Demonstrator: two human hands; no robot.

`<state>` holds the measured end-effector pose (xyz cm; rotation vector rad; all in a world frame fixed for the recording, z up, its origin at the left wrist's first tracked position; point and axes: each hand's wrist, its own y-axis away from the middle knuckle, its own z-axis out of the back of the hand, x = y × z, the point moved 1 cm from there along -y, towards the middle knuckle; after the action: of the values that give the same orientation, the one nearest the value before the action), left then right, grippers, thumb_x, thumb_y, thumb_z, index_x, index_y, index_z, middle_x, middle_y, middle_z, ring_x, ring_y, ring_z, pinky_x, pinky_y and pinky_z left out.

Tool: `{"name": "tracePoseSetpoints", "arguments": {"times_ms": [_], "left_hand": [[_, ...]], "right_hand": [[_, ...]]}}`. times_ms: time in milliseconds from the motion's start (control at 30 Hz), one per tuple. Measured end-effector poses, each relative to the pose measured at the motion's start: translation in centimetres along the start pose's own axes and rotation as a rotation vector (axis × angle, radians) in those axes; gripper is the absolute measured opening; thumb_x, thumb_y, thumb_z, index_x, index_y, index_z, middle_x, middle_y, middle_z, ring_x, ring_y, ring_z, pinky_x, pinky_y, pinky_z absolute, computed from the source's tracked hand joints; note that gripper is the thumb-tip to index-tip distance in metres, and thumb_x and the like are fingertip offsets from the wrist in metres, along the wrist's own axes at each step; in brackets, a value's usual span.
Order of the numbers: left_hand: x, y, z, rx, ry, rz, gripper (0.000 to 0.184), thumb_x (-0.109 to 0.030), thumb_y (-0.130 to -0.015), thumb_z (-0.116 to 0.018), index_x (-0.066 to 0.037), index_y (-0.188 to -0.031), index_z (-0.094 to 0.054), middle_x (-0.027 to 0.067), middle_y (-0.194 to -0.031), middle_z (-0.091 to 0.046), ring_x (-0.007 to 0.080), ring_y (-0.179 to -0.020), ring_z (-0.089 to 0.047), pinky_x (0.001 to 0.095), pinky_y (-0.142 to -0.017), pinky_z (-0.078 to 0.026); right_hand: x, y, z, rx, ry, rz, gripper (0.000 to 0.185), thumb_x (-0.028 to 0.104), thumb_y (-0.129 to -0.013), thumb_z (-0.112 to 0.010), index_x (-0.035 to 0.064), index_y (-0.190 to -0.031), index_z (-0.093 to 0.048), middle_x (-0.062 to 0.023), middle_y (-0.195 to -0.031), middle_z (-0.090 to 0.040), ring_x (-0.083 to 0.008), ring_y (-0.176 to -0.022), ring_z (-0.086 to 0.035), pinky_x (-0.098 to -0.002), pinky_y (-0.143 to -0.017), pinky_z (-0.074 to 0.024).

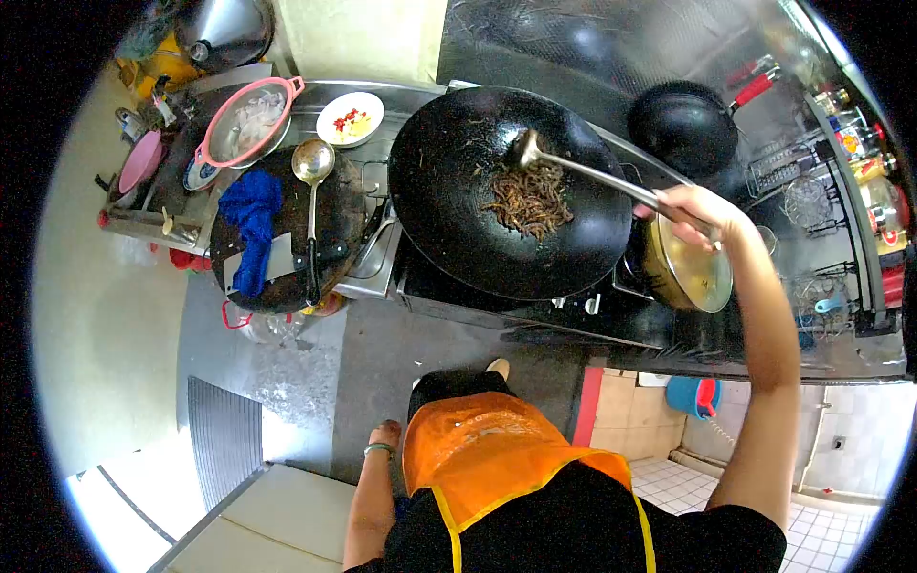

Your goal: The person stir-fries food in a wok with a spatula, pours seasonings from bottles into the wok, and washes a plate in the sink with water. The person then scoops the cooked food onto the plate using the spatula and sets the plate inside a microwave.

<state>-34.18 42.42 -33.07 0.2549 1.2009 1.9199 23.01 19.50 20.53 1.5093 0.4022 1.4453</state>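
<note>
Black shirt [740, 540] nearest, right hand [704, 212] grips ladle [600, 176], left hand's [385, 435] grip unclear, jar labels [851, 141] illegible

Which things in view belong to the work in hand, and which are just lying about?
In use:
long-handled grey metal ladle
large round black wok
dark brown food strips

Apparently lying about:
crumpled blue cloth
black-handled metal ladle
red-handled round black pan
blue plastic bucket

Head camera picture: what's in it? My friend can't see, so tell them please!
A person's right hand holds a long metal ladle, its head in a big black wok with dark, stringy food. The left hand is beside an orange apron. Left of the wok sit a white bowl and a blue cloth.
</note>
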Motion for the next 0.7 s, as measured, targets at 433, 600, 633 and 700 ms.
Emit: {"name": "tracePoseSetpoints", "arguments": {"times_ms": [433, 600, 633, 700], "left_hand": [[2.5, -5.1, -3.6, 0.011, -0.02, -0.03, 0.035, -0.033, -0.09, -0.047, -0.011, -0.114, -0.06, 0.0193, -0.112, -0.061, 0.0361, -0.104, -0.06, 0.0428, -0.088, -0.049], [-1.7, -0.8, 0.5, -0.121, 0.438, 0.161, 0.036, -0.034, -0.09, -0.046, -0.008, -0.111, -0.061, 0.02, -0.11, -0.062, 0.0366, -0.1, -0.061, 0.0441, -0.084, -0.051], [-1.9, -0.4, 0.8, -0.081, 0.359, 0.138, 0.036, -0.033, -0.09, -0.046, -0.008, -0.11, -0.062, 0.0203, -0.11, -0.062, 0.037, -0.1, -0.061, 0.0443, -0.084, -0.051], [-2.3, 0.2, 1.4, -0.004, 0.21, 0.093, 0.035, -0.031, -0.09, -0.044, -0.008, -0.109, -0.063, 0.021, -0.11, -0.062, 0.0378, -0.1, -0.06, 0.0445, -0.084, -0.05]], "right_hand": [[5.2, 3.2, -4.5, -0.342, 1.605, 0.088, 0.029, 0.024, -0.069, -0.063, 0.0062, -0.092, -0.068, -0.019, -0.078, -0.065, -0.0357, -0.073, -0.064, -0.0432, -0.067, -0.0511], [7.8, 4.3, -4.6, -0.52, 1.575, 0.138, 0.035, 0.023, -0.069, -0.063, 0.0153, -0.102, -0.067, -0.0169, -0.085, -0.066, -0.0359, -0.082, -0.063, -0.0441, -0.075, -0.052], [8.2, 5.2, -4.5, -0.481, 1.603, 0.056, 0.035, 0.023, -0.069, -0.063, 0.0189, -0.104, -0.068, -0.0156, -0.086, -0.066, -0.0347, -0.081, -0.064, -0.0434, -0.075, -0.0526], [7.0, 5.9, -3.1, -0.518, 1.699, -0.046, 0.036, 0.023, -0.069, -0.063, 0.0223, -0.105, -0.068, -0.0137, -0.086, -0.067, -0.0332, -0.08, -0.065, -0.042, -0.075, -0.0531]]}}
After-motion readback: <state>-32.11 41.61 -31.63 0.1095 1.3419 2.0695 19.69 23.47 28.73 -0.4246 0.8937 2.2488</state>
